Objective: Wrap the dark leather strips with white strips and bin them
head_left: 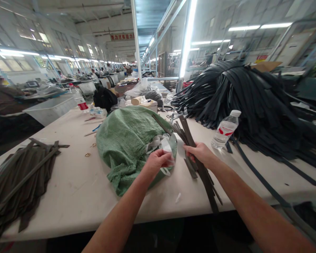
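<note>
My left hand (161, 160) is closed in a pinch at the mouth of a green woven sack (121, 135). Its fingers are on a thin white strip (167, 144), with more pale strips bunched behind. To the right, my right hand (200, 153) is closed around several dark grey-brown strips (204, 177). These strips slant from beside the sack toward the table's front edge; their exact number is hidden by overlap. A small white scrap (178, 198) lies on the table below the hands.
Dark strips (28, 172) lie piled at the left. A large heap of black straps (242, 95) covers the right side, with a water bottle (226, 129) before it. Another bottle (79, 98) stands at the far left edge. Metal buckles (87, 155) lie beside the sack. A person (2, 91) sits at far left.
</note>
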`<state>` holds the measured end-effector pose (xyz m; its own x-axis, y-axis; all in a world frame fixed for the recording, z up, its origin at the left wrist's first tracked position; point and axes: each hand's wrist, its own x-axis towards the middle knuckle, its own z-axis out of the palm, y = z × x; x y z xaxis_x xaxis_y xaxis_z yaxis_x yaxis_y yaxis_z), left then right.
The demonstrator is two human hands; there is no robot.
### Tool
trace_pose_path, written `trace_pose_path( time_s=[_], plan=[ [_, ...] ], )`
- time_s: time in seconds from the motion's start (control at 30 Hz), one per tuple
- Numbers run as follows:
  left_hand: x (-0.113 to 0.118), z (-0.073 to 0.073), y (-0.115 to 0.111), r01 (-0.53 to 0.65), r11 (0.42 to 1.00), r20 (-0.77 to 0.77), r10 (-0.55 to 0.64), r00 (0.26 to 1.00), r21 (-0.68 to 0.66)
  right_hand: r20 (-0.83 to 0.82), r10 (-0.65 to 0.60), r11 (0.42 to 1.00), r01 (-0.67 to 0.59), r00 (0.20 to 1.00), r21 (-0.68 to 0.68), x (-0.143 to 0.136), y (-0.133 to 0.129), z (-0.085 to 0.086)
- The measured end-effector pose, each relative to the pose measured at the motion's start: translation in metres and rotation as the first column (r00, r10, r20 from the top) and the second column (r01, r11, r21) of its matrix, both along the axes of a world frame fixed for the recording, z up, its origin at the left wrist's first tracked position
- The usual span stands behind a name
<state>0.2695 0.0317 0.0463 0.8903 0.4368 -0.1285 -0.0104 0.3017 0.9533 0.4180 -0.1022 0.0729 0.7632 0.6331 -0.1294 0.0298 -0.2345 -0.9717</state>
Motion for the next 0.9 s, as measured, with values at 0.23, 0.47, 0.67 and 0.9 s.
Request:
trace_pose_path(
  time_s=[0.23,0.47,0.67,0.9],
  plan=[
    [-0.017,0.003,-0.009,-0.012,0.998,0.038,0.014,0.999,-0.059,-0.008,0.009,0.999,-0.009,1.0,0.033,-0.016,-0.018,0.005],
    [-0.033,-0.006,-0.029,0.013,1.0,0.104,-0.014,0.994,0.011,-0.078,0.201,0.979,-0.196,0.977,0.062,-0.064,0.005,0.0],
    [-0.051,-0.013,-0.034,0.059,0.998,0.033,-0.058,0.998,-0.001,0.092,0.214,0.976,-0.217,0.972,0.026,-0.084,0.006,0.008],
    [-0.075,-0.006,-0.03,-0.017,0.988,-0.027,0.014,1.0,-0.151,0.24,0.189,0.979,-0.202,0.952,0.028,-0.113,-0.023,0.023]
  ],
)
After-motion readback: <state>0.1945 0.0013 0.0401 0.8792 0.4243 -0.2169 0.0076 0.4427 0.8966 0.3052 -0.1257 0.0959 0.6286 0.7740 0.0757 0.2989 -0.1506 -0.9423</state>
